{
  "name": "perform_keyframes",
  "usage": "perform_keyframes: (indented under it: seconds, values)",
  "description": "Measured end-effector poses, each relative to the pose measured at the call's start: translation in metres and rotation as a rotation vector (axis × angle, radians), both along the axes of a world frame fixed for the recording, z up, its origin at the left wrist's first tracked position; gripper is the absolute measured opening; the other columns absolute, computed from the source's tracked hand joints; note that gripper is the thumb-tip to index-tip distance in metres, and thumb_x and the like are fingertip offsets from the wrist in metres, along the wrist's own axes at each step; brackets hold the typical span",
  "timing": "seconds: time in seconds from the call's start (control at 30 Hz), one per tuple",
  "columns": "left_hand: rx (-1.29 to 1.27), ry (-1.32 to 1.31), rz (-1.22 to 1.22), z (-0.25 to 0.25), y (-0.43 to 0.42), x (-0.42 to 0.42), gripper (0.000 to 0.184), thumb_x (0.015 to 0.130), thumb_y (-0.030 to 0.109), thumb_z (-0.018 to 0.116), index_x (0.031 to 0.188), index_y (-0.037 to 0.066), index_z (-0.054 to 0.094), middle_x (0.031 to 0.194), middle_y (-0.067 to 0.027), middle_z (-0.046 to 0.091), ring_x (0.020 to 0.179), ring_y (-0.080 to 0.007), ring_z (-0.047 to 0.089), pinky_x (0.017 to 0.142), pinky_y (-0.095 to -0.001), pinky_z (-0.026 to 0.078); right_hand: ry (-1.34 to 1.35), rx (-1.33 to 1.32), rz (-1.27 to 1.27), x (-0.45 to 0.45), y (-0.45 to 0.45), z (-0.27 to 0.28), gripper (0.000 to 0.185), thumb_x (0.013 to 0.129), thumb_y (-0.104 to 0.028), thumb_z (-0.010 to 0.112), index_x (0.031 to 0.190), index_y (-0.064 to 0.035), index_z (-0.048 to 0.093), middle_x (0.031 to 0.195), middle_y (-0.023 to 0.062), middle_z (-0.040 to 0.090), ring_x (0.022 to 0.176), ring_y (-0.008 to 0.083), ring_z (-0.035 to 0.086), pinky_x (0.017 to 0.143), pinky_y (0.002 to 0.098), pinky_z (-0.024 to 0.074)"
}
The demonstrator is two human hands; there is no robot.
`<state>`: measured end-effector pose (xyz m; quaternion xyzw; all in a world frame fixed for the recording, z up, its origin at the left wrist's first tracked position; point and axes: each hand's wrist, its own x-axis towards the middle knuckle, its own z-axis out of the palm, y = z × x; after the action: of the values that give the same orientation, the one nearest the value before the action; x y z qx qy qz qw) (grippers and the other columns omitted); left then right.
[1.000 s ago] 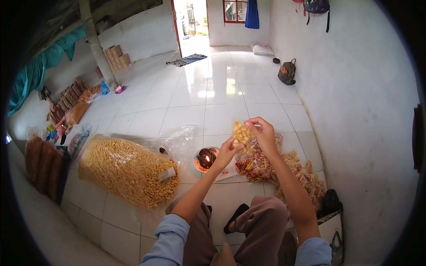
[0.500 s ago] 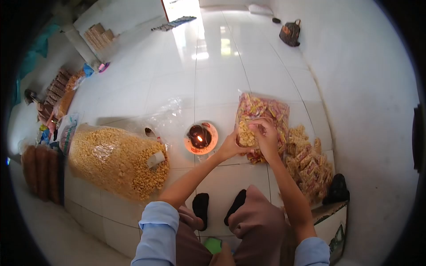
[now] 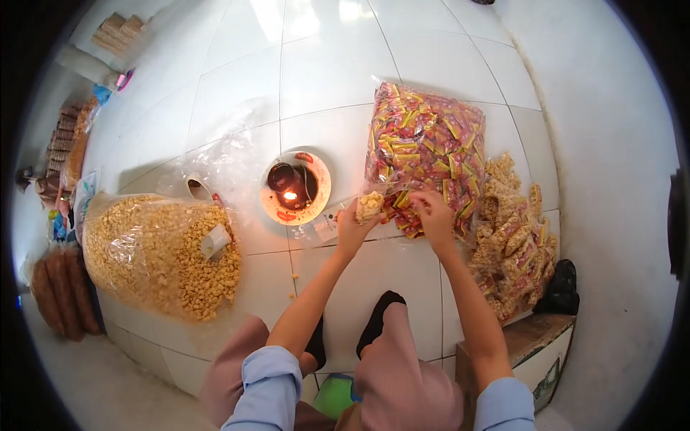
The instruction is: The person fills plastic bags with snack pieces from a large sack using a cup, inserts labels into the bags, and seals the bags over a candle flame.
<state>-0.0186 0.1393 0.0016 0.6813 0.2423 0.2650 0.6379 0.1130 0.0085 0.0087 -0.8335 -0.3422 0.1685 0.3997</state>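
My left hand (image 3: 355,228) is closed around a small clear bag of yellow snacks (image 3: 370,206). To its right, my right hand (image 3: 435,219) is at the near edge of a big clear bag of red and yellow packets (image 3: 428,147), fingers bent together; whatever they grip is too small to make out. A plate (image 3: 322,194) with a dark pot and a lit flame (image 3: 290,195) stands left of my left hand. Farther left lies a large open bag of yellow snacks (image 3: 144,244) with a white scoop (image 3: 215,241) on the snacks.
Filled small snack packs (image 3: 510,251) are heaped at the right, beside a black bag (image 3: 559,289) on a low wooden box (image 3: 521,337). Long brown bags (image 3: 66,291) and a person (image 3: 50,188) are at the far left. A green object (image 3: 335,395) lies between my legs.
The view has tilted down. My hands, earlier together on the small snack bag, are now apart; the right has let go of it and moved over the packets.
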Motion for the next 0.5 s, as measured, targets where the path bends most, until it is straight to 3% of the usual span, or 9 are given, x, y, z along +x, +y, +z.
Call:
perform_keyframes:
  seconds: [0.03, 0.1, 0.2, 0.33, 0.43, 0.5]
  values:
    - [-0.006, 0.007, 0.001, -0.009, 0.000, 0.000, 0.029, 0.071, 0.009, 0.071, 0.093, -0.002, 0.057, 0.084, -0.0055, 0.063, 0.076, -0.0077, 0.057, 0.068, -0.0242, 0.046, 0.007, -0.006, 0.001, 0.001, 0.001, -0.015, 0.021, 0.078, -0.007, 0.056, 0.098, -0.0007, 0.058, 0.098, 0.0112, 0.054, 0.099, 0.0238, 0.050, 0.085, 0.0316, 0.0397]
    - [0.055, 0.033, -0.013, -0.025, 0.000, -0.002, 0.028, 0.070, 0.010, 0.071, 0.090, -0.002, 0.056, 0.082, -0.0055, 0.062, 0.073, -0.0077, 0.056, 0.066, -0.0241, 0.046, -0.495, 0.006, 0.118, -0.001, 0.006, -0.037, 0.033, 0.074, -0.007, 0.059, 0.106, 0.0000, 0.053, 0.105, 0.0125, 0.051, 0.105, 0.0280, 0.045, 0.088, 0.0356, 0.0383]
    - [0.033, 0.060, -0.003, -0.039, -0.002, -0.006, 0.030, 0.069, 0.010, 0.072, 0.092, -0.002, 0.056, 0.081, -0.0051, 0.061, 0.071, -0.0081, 0.056, 0.065, -0.0239, 0.046, -0.626, -0.082, 0.129, 0.003, 0.007, -0.046, 0.045, 0.070, -0.008, 0.063, 0.111, 0.0016, 0.048, 0.111, 0.0121, 0.047, 0.110, 0.0301, 0.039, 0.090, 0.0383, 0.0355]
    - [0.005, 0.121, -0.008, -0.033, -0.006, -0.009, 0.032, 0.069, 0.011, 0.072, 0.094, -0.001, 0.056, 0.082, -0.0046, 0.061, 0.071, -0.0084, 0.056, 0.064, -0.0239, 0.046, -0.629, -0.111, 0.060, 0.010, 0.007, -0.048, 0.050, 0.066, -0.008, 0.066, 0.111, 0.0009, 0.047, 0.112, 0.0118, 0.045, 0.109, 0.0307, 0.039, 0.090, 0.0395, 0.0342]
    - [-0.111, 0.123, -0.031, -0.037, -0.010, -0.010, 0.033, 0.069, 0.010, 0.072, 0.096, 0.000, 0.056, 0.083, -0.0042, 0.061, 0.072, -0.0087, 0.056, 0.063, -0.0237, 0.047, -0.607, -0.125, 0.062, 0.014, 0.009, -0.046, 0.044, 0.064, -0.007, 0.068, 0.103, -0.0006, 0.049, 0.107, 0.0124, 0.044, 0.104, 0.0308, 0.039, 0.087, 0.0396, 0.0355]
    - [-0.060, 0.023, 0.004, -0.040, -0.012, -0.012, 0.034, 0.069, 0.010, 0.072, 0.097, -0.001, 0.056, 0.082, -0.0039, 0.061, 0.071, -0.0083, 0.056, 0.062, -0.0233, 0.047, -0.565, -0.043, 0.071, 0.013, 0.011, -0.044, 0.034, 0.064, -0.006, 0.068, 0.093, -0.0019, 0.049, 0.094, 0.0119, 0.047, 0.096, 0.0298, 0.043, 0.081, 0.0392, 0.0369]
